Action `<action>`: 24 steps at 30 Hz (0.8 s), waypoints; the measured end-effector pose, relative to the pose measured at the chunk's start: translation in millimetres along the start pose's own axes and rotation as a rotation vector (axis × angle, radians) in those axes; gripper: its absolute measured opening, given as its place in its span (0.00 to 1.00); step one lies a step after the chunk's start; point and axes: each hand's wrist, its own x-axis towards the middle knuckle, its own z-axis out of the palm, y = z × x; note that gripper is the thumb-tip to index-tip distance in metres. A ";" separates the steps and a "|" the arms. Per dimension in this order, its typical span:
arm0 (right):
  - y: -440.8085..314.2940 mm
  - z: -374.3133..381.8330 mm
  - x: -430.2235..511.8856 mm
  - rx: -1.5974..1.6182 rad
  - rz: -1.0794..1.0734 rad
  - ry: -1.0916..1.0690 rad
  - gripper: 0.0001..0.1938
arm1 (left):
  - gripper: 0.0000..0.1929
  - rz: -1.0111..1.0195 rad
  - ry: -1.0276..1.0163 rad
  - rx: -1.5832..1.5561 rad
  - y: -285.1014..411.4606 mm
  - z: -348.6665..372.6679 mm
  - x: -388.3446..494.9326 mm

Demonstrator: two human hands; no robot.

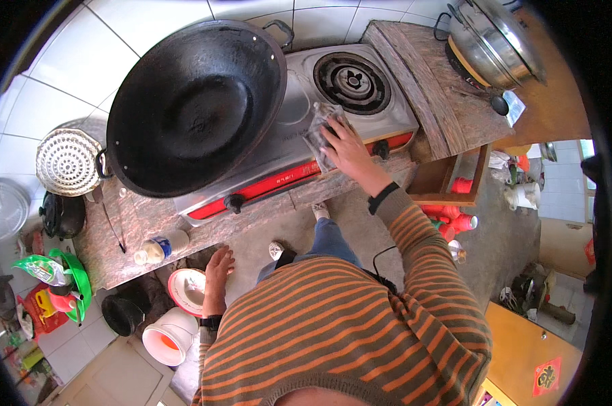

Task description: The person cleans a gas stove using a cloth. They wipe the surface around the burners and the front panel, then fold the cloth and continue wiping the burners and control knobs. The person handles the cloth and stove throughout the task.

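My right hand (342,147) presses a grey, wet-looking cloth (318,133) on the steel top of a two-burner gas stove (298,114). The cloth lies just in front of the right burner (352,81), which has no pot on it. A large black wok (199,111) covers the stove's left side. Along the red front panel sit a left knob (233,203) and a right knob (380,149), the latter close to my right wrist. My left hand (218,269) hangs below the counter's front edge, fingers loosely apart, holding nothing.
On the stone counter (105,264) lie a plastic bottle (161,247) and a thin dark utensil (114,228). A perforated metal steamer plate (70,161) leans left of the wok. At right are a steel pot (494,43) and an open drawer (450,175). Buckets (170,335) stand lower left.
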 end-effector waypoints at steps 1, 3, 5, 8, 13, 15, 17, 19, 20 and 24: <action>6.7 -1.5 -2.2 0.013 -0.034 -0.077 0.27 | 0.21 0.015 0.024 -0.018 -1.8 2.3 2.3; 17.4 0.2 1.3 0.060 -0.170 -0.027 0.28 | 0.22 -0.069 0.021 -0.060 -9.4 11.5 7.7; 21.4 7.9 16.0 0.049 -0.210 -0.057 0.28 | 0.23 -0.105 -0.018 -0.092 -14.2 22.8 14.7; 13.5 26.7 51.1 0.061 -0.207 -0.037 0.30 | 0.23 -0.102 -0.018 -0.132 -10.8 47.8 22.9; 22.2 48.6 128.7 0.030 -0.148 -0.003 0.28 | 0.22 -0.067 0.031 -0.127 20.5 89.9 27.4; 33.4 56.9 164.2 -0.029 -0.073 -0.093 0.27 | 0.23 -0.081 0.060 -0.154 30.5 100.8 26.8; 42.8 65.5 200.4 -0.092 0.003 -0.151 0.26 | 0.22 -0.056 0.113 -0.137 33.1 106.3 22.4; 57.4 67.6 229.2 -0.089 0.104 -0.231 0.26 | 0.23 -0.046 0.129 -0.176 27.6 108.1 15.5; 62.3 65.7 241.8 -0.105 0.169 -0.255 0.26 | 0.23 -0.056 0.128 -0.192 22.7 108.0 11.6; 55.9 48.2 228.5 -0.099 0.007 -0.359 0.24 | 0.23 -0.097 0.114 -0.276 -2.0 107.1 -3.3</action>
